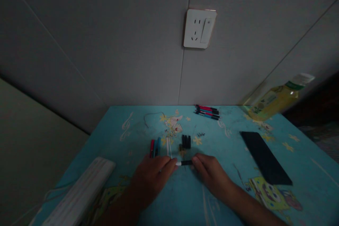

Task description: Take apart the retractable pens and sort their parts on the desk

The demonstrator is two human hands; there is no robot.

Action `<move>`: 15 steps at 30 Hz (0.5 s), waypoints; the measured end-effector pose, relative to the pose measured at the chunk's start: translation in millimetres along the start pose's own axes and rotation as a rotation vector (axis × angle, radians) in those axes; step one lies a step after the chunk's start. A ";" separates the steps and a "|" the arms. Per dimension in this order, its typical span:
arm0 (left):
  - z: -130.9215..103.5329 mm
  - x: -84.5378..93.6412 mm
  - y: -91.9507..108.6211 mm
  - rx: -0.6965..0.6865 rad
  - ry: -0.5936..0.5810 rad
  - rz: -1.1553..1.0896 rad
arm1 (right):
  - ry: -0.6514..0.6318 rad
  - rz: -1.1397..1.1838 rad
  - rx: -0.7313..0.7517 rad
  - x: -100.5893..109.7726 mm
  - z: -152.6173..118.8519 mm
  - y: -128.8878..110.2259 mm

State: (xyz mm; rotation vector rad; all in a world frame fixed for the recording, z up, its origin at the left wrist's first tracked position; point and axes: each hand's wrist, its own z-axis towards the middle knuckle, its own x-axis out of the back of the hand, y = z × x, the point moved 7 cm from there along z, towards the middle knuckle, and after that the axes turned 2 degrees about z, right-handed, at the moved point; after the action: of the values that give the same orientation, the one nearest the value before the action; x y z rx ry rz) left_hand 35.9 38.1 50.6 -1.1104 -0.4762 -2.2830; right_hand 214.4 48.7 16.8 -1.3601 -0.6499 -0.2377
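My left hand and my right hand are both closed on one thin pen over the middle of the table. Its silver-white section runs into my left fingertips, and its black section ends in my right pinch. Just beyond my left hand lie red and blue pen barrels, partly covered by it. Slim white refill-like sticks are beside them. Several short black tubes lie side by side past the pen, with small brownish pieces close by.
Several assembled pens lie near the wall, and tiny spring-like bits are in front. At right are a dark flat rectangle and a yellow liquid bottle. A white power strip occupies the left; a socket is on the wall.
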 end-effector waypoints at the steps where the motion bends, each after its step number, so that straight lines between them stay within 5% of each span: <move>1: -0.5 -4.2 -0.1 0.027 -0.032 -0.004 | 0.012 -0.045 0.017 0.3 -0.1 0.5; 8: -5.6 -28.8 -7.2 0.214 -0.321 -0.170 | 0.112 -0.338 0.326 6.2 -5.0 -13.6; 15: -7.8 -26.6 -11.0 0.261 -0.372 -0.311 | 0.144 -0.474 0.599 14.8 -18.5 -40.8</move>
State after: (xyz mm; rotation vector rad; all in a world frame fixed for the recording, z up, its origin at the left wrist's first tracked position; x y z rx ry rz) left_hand 37.9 51.3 23.9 -1.4059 -1.1283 -2.1800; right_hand 210.5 25.2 57.5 -0.5976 -0.8345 -0.4729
